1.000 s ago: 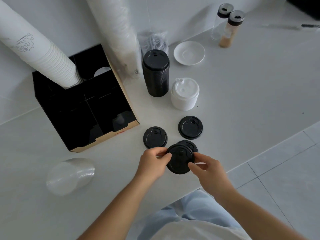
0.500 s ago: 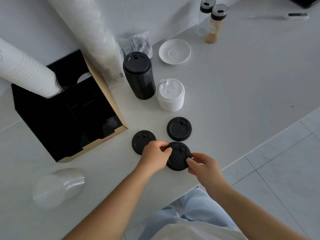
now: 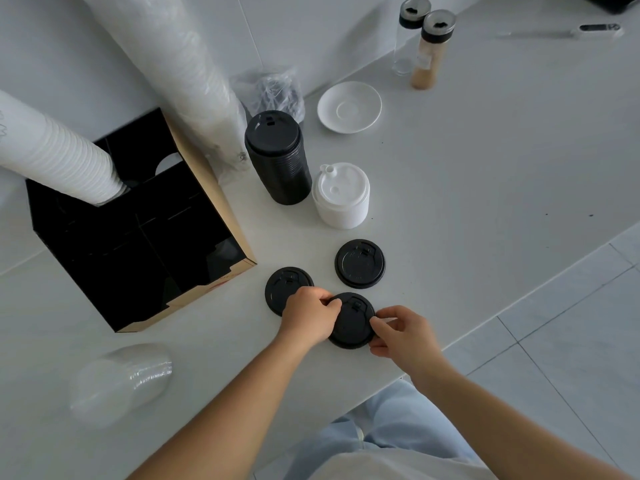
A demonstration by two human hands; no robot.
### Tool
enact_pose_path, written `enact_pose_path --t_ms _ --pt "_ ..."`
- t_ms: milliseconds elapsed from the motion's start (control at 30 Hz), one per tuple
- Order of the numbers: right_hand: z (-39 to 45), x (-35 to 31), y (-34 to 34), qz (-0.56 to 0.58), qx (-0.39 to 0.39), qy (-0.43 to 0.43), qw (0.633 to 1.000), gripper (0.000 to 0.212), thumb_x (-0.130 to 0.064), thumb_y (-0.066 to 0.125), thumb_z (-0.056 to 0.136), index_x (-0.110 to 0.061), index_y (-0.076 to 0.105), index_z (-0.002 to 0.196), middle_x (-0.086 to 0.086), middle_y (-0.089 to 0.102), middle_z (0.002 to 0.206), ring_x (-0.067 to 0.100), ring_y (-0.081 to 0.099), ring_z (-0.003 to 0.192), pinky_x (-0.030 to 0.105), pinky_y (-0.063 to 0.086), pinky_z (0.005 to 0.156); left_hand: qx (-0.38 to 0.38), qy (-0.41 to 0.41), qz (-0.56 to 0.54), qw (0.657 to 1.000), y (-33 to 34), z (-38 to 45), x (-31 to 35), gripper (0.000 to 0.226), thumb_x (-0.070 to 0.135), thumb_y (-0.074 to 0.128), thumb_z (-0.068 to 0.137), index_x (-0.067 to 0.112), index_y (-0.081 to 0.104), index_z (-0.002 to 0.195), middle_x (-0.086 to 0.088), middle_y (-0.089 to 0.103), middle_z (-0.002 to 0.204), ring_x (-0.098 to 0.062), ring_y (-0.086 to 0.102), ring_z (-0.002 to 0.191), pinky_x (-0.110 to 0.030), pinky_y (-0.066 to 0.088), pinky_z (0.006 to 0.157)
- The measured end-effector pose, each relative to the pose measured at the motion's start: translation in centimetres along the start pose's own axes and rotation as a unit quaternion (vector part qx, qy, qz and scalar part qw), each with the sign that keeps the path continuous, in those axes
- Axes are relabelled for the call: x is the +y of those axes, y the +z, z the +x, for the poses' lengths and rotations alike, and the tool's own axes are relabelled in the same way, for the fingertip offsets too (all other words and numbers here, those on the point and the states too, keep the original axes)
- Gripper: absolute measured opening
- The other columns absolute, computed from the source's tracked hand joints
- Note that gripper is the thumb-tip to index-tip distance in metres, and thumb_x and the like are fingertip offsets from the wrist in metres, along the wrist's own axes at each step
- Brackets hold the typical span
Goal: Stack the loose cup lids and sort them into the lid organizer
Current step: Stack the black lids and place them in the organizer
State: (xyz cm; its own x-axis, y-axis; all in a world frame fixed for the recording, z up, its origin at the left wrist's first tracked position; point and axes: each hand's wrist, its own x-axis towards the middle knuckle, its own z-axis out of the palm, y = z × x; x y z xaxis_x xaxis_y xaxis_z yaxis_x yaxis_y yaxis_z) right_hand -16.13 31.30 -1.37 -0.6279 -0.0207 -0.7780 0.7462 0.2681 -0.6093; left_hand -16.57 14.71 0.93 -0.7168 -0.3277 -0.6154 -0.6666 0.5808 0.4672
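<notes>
Fingers of the left hand (image 3: 309, 315) and right hand (image 3: 403, 332) pinch opposite rims of a black lid (image 3: 352, 322) on the worktop (image 3: 467, 188), likely seating it square. Two loose lids (image 3: 360, 263) lie just beyond the fingertips; the organizer (image 3: 138, 237) sits farther left.

Your left hand (image 3: 308, 315) covers the near right part of the loose black lid (image 3: 282, 289) beside it and the left rim of the lid (image 3: 351, 322) held between both hands; whether that lid is single or stacked cannot be told. The organizer (image 3: 138, 237) interior is too dark to read its compartments. Both sleeves of white cups (image 3: 52, 154) run off the frame. The bagged items (image 3: 273, 93) by the wall are unidentifiable.
</notes>
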Motion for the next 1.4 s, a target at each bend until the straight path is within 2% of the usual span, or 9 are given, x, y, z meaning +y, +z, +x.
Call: enact_pose_path --t_ms 233,367,500,700,867,967,1100,1300,1400 --pt "-0.2 0.1 0.4 -0.051 -0.007 -0.011 0.999 0.01 -0.02 0.068 0.088 -0.018 0.065 0.097 0.004 0.072 0.081 0.025 0.075 0.072 0.043 0.062 0.08 0.021 0.001 -0.038 0.999 0.5 -0.5 -0.2 0.023 0.024 0.062 0.088 0.005 0.075 0.094 -0.011 0.075 0.09 -0.026 0.068 0.088 -0.031 0.052 0.076" --pt "-0.5 -0.1 0.4 -0.024 -0.016 -0.006 1.0 0.013 -0.009 0.067 0.087 -0.021 0.064 0.09 0.002 0.066 0.083 0.032 0.074 0.082 0.045 0.061 0.084 -0.001 -0.034 -0.093 0.995 0.3 -0.2 -0.7 0.023 0.02 0.066 0.086 0.013 0.074 0.106 -0.002 0.074 0.094 -0.019 0.069 0.092 -0.027 0.053 0.083" --pt "-0.4 -0.3 -0.3 -0.019 -0.024 -0.011 0.999 0.02 -0.011 0.067 0.088 -0.017 0.067 0.107 -0.001 0.068 0.097 0.028 0.074 0.083 0.033 0.06 0.077 -0.022 -0.065 -0.169 0.983 0.2 -0.2 -1.2 0.031 0.02 0.069 0.08 0.016 0.074 0.111 0.003 0.075 0.095 -0.015 0.07 0.09 -0.037 0.057 0.089" --pt "0.8 -3.1 -2.5 -0.008 -0.027 -0.037 0.999 0.025 -0.013 0.066 0.088 -0.021 0.069 0.111 -0.008 0.071 0.099 0.02 0.074 0.081 0.024 0.053 0.067 -0.006 -0.025 -0.216 0.976 -0.5 0.5 1.0 0.026 0.018 0.069 0.08 0.019 0.076 0.105 0.006 0.076 0.085 -0.013 0.072 0.082 -0.037 0.06 0.082" --pt "2.3 -5.5 -3.0 0.002 -0.018 -0.058 0.998 0.022 -0.018 0.07 0.085 -0.025 0.07 0.106 -0.01 0.071 0.098 0.021 0.07 0.091 0.027 0.049 0.07 -0.004 -0.006 -0.229 0.973 -2.2 2.2 3.2 0.025 0.016 0.07 0.083 0.016 0.073 0.108 0.006 0.07 0.095 -0.015 0.071 0.079 -0.017 0.058 0.064" --pt "3.3 -6.2 -2.8 0.027 -0.017 -0.053 0.998 0.023 -0.017 0.071 0.084 -0.024 0.07 0.106 -0.009 0.071 0.1 0.023 0.071 0.092 0.03 0.053 0.076 0.028 0.01 -0.215 0.976 -2.3 3.5 3.6 0.031 0.02 0.073 0.08 0.018 0.073 0.11 0.008 0.07 0.097 -0.018 0.07 0.092 -0.028 0.057 0.083" --pt "4.4 -6.7 -2.3 0.044 -0.006 -0.054 0.998 0.023 -0.013 0.07 0.083 -0.022 0.071 0.104 -0.005 0.071 0.096 0.026 0.073 0.091 0.041 0.058 0.091 0.05 0.014 -0.225 0.973 -1.9 4.6 4.2 0.03 0.018 0.072 0.08 0.017 0.073 0.11 0.006 0.072 0.095 -0.013 0.069 0.09 -0.027 0.055 0.086" --pt "5.2 -6.9 -2.2 -0.011 0.01 -0.051 0.999 0.023 -0.016 0.069 0.084 -0.02 0.069 0.107 -0.006 0.07 0.09 0.026 0.073 0.088 0.028 0.055 0.068 0.038 0.024 -0.177 0.983 -0.9 5.3 4.1 0.035 0.019 0.07 0.082 0.019 0.07 0.117 0.002 0.074 0.108 -0.011 0.068 0.097 -0.028 0.052 0.093" --pt "5.4 -7.1 -2.3 -0.074 0.023 -0.071 0.995 0.019 -0.02 0.068 0.083 -0.023 0.071 0.101 -0.007 0.07 0.088 0.026 0.071 0.084 0.031 0.055 0.065 0.032 0.028 -0.156 0.987 -0.8 5.5 4.1 0.037 0.02 0.069 0.083 0.021 0.069 0.12 0.003 0.073 0.111 -0.01 0.067 0.1 -0.027 0.052 0.095"
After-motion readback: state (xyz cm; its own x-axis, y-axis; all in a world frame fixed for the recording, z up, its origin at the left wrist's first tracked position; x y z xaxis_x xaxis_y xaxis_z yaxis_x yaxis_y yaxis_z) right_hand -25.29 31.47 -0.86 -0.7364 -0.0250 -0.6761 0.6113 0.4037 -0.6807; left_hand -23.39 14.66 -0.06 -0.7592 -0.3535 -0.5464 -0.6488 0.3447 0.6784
